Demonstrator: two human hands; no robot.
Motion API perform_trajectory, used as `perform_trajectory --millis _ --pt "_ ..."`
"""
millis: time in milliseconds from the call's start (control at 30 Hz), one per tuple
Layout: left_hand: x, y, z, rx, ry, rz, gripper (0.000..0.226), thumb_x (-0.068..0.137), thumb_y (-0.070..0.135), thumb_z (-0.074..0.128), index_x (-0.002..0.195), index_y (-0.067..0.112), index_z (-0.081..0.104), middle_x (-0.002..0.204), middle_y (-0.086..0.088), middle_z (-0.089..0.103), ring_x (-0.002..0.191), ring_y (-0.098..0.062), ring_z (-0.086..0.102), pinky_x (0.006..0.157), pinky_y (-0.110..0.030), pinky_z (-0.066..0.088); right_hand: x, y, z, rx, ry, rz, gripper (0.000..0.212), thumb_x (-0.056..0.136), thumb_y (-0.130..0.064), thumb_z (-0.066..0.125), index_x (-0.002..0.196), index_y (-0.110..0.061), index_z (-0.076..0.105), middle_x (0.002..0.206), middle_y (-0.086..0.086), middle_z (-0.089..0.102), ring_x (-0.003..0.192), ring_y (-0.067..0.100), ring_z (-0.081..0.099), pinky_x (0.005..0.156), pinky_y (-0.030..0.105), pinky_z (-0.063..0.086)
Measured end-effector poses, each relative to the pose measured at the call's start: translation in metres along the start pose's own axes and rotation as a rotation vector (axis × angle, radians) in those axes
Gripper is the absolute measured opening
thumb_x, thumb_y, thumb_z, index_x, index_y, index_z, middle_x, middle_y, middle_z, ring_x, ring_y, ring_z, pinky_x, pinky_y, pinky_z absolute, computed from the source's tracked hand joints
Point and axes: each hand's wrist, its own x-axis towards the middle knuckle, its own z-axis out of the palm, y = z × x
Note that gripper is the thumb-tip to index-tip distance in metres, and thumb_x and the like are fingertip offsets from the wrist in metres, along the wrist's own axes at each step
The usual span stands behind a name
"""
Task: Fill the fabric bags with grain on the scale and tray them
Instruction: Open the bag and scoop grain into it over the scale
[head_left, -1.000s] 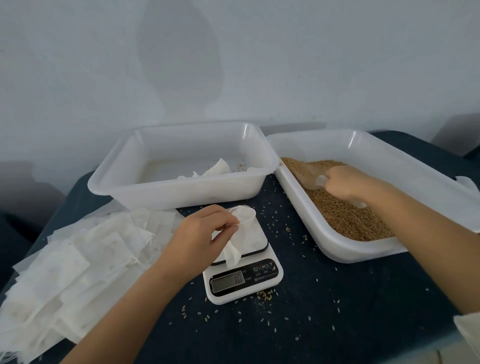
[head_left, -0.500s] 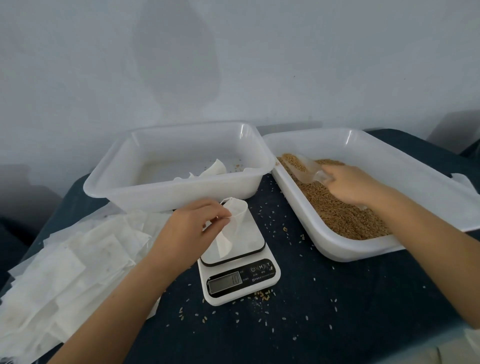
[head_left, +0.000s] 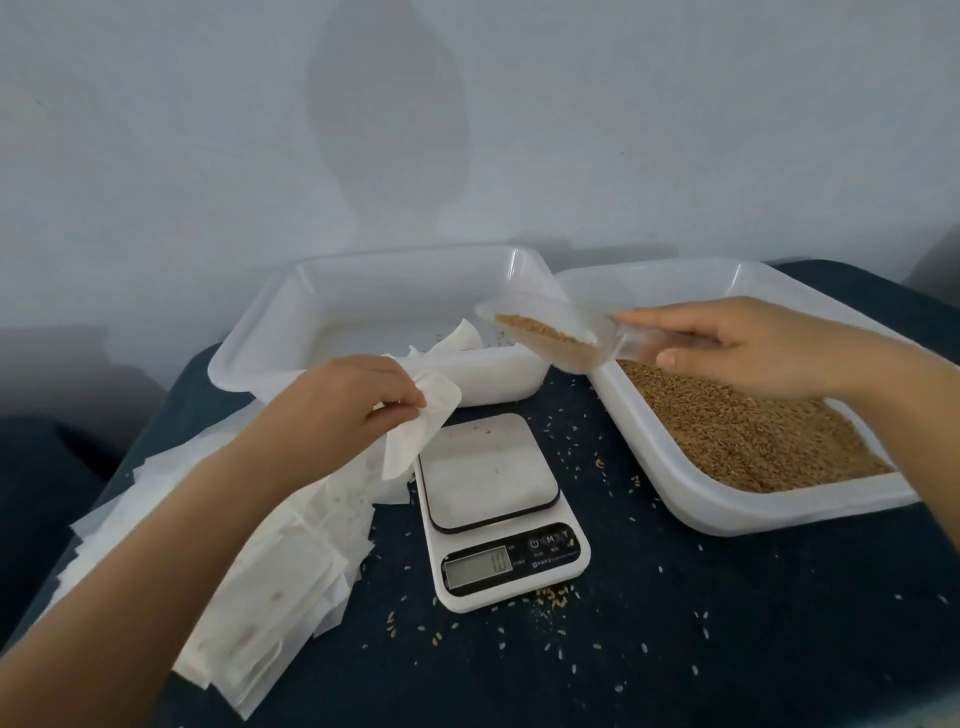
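Note:
My left hand (head_left: 343, 400) pinches a white fabric bag (head_left: 421, 431) by its mouth, held just above and left of the white digital scale (head_left: 493, 509). The scale's platform is bare and its display is lit. My right hand (head_left: 737, 348) grips the handle of a clear plastic scoop (head_left: 550, 335) loaded with brown grain, raised between the two trays and right of the bag. The right tray (head_left: 769, 509) holds a bed of brown grain (head_left: 748, 431). The left tray (head_left: 291, 322) contains a couple of white bags (head_left: 457, 340).
A pile of flat white fabric bags (head_left: 249, 561) lies on the left of the dark blue table (head_left: 727, 623). Loose grains are scattered around the scale and in front of it. A pale wall stands close behind both trays.
My right hand has lifted the scoop out of the grain tray and carried it left, loaded. My left hand has raised the bag off the scale platform toward the left.

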Motion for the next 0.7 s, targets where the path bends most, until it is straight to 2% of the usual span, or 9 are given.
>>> perform_trajectory --millis 100,167,300,367,467,533,600,700 --pt "0.001 -0.004 0.002 0.024 -0.033 -0.013 0.010 0.086 0.016 0.065 0.090 0.015 0.073 0.089 0.007 0.067 0.077 -0.003 0.051 0.072 -0.002 0.034 0.002 -0.009 0.014 0.003 -0.099 -0.068 0.049 0.094 -0.032 0.053 0.126 -0.065 0.035 0.144 -0.028 0.038 0.132 -0.001 0.040 0.113 0.035 0.030" --pt "0.001 -0.005 0.007 0.042 -0.053 -0.015 0.011 0.087 0.019 0.064 0.091 0.016 0.073 0.090 0.007 0.067 0.081 -0.006 0.055 0.072 -0.009 0.036 0.005 -0.011 0.020 -0.071 -0.137 -0.085 0.049 0.095 -0.034 0.053 0.122 -0.070 0.035 0.138 -0.031 0.045 0.127 -0.001 0.046 0.110 0.041 0.036" --pt "-0.002 -0.006 0.014 0.065 -0.043 -0.006 0.008 0.085 0.022 0.065 0.086 0.018 0.072 0.086 0.009 0.066 0.082 -0.009 0.057 0.073 -0.017 0.039 0.008 -0.014 0.025 -0.143 -0.200 -0.097 0.055 0.094 -0.032 0.056 0.114 -0.079 0.032 0.116 -0.047 0.047 0.116 -0.015 0.047 0.104 0.026 0.038" --pt "-0.004 -0.005 0.015 0.055 -0.022 0.017 0.004 0.083 0.021 0.068 0.083 0.017 0.071 0.082 0.008 0.065 0.079 -0.011 0.058 0.072 -0.022 0.043 0.009 -0.015 0.024 -0.137 -0.228 -0.097 0.055 0.094 -0.030 0.057 0.116 -0.075 0.034 0.109 -0.050 0.048 0.110 -0.022 0.047 0.098 0.018 0.038" --pt "-0.005 -0.001 0.016 0.034 -0.011 0.066 0.002 0.080 0.016 0.072 0.080 0.014 0.071 0.078 0.004 0.065 0.074 -0.015 0.059 0.067 -0.032 0.049 0.009 -0.020 0.019 -0.135 -0.254 -0.093 0.051 0.094 -0.028 0.058 0.127 -0.063 0.039 0.119 -0.041 0.053 0.109 -0.021 0.049 0.089 0.009 0.040" --pt "-0.005 0.002 0.017 0.012 -0.008 0.088 0.002 0.080 0.014 0.072 0.080 0.012 0.071 0.078 0.002 0.065 0.073 -0.016 0.059 0.066 -0.034 0.051 0.009 -0.024 0.014 -0.160 -0.268 -0.100 0.050 0.095 -0.029 0.057 0.131 -0.059 0.040 0.123 -0.040 0.051 0.110 -0.022 0.048 0.090 0.009 0.039" --pt "-0.005 0.004 0.018 -0.012 -0.011 0.109 0.002 0.080 0.013 0.072 0.080 0.012 0.071 0.079 0.002 0.066 0.073 -0.015 0.060 0.067 -0.033 0.051 0.010 -0.030 0.009 -0.194 -0.279 -0.108 0.050 0.095 -0.028 0.056 0.131 -0.059 0.040 0.123 -0.042 0.048 0.110 -0.023 0.046 0.093 0.011 0.037" --pt "-0.005 0.007 0.020 -0.044 -0.019 0.130 0.002 0.081 0.014 0.071 0.081 0.012 0.072 0.081 0.003 0.067 0.075 -0.014 0.061 0.069 -0.031 0.051 0.011 -0.035 0.002 -0.224 -0.302 -0.121 0.049 0.094 -0.028 0.057 0.125 -0.062 0.041 0.114 -0.047 0.045 0.103 -0.030 0.042 0.084 0.004 0.036"
